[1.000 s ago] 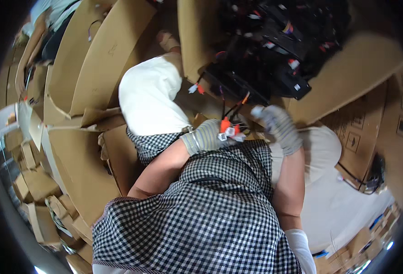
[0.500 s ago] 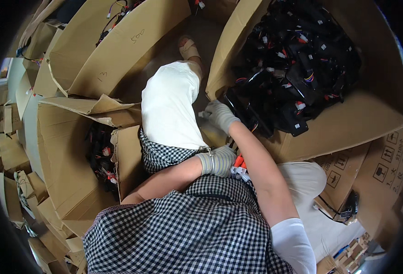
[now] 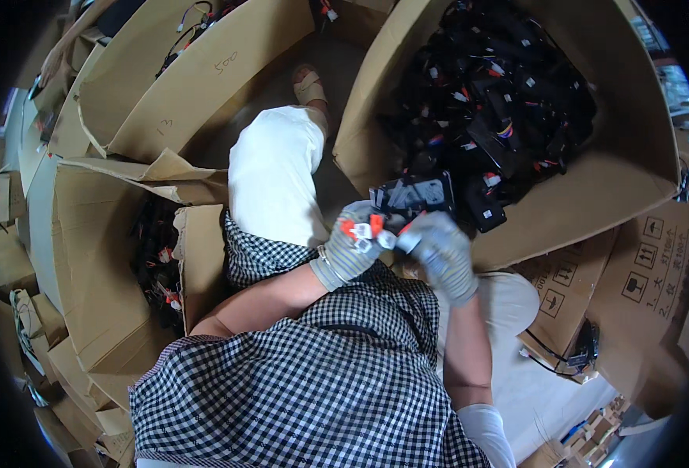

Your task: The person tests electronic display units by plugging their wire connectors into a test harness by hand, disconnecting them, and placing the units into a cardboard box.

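My left hand (image 3: 347, 248), in a grey striped knit glove, is closed around the wired end of a flat black plastic unit (image 3: 418, 193). Red and white plug connectors (image 3: 365, 228) stick out at its fingers. Close on the other side, my right hand (image 3: 444, 257), gloved alike, has its fingers bent together by the connectors; a pale end shows at its fingertips, too blurred to name. Just beyond both hands, a large open carton (image 3: 574, 214) holds a heap of similar black units (image 3: 508, 101) with coloured wires and plugs.
Left of me stands an open carton (image 3: 99, 257) with more wired black parts (image 3: 155, 261). Another carton (image 3: 196, 97) is at the far left. Printed cardboard (image 3: 633, 288) lies at right, with a small black wired part (image 3: 584, 347) beside it. My knees flank the work.
My right hand has come back from the big carton's near edge toward my left hand. My left hand has risen from my lap, and the black unit with its connectors now shows between them.
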A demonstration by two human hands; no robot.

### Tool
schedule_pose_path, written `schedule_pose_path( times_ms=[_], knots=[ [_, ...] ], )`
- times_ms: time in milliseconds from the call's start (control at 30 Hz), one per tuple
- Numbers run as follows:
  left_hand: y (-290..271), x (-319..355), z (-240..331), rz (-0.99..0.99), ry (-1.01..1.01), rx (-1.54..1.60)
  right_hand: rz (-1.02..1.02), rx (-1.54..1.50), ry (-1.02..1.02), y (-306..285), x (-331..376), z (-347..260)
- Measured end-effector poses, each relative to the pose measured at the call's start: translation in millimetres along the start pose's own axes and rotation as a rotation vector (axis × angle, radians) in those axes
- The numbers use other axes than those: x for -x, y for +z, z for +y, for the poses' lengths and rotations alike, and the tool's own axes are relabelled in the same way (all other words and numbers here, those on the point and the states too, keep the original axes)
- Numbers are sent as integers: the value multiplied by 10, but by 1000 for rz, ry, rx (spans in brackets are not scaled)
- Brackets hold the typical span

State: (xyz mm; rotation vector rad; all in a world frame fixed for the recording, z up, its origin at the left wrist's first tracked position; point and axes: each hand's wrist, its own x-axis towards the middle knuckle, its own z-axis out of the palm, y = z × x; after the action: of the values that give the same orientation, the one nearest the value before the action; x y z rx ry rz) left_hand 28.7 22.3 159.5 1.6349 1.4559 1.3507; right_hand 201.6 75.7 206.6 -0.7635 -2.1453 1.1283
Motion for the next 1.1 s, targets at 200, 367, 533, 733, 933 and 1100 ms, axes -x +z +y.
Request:
schedule_pose_path(
  times_ms=[200, 367, 533, 733, 933, 1100],
  knots=[
    [63, 170, -61, -423, -91, 347, -214, -89, 170, 234, 472, -238],
    [104, 155, -31, -589, 10, 132, 310, -546, 283, 338, 761, -239],
    [109, 244, -382, -277, 601, -567, 487, -690, 726, 51, 793, -220],
    [110, 204, -289, -378, 381, -426, 306, -660, 829, -24, 727, -181],
    [100, 182, -156, -379, 80, -279, 449, -902, 949, 125, 655, -308],
    [131, 208, -202, -303, 144, -221, 535, -1349, 963, 308, 754, -158]
  ],
)
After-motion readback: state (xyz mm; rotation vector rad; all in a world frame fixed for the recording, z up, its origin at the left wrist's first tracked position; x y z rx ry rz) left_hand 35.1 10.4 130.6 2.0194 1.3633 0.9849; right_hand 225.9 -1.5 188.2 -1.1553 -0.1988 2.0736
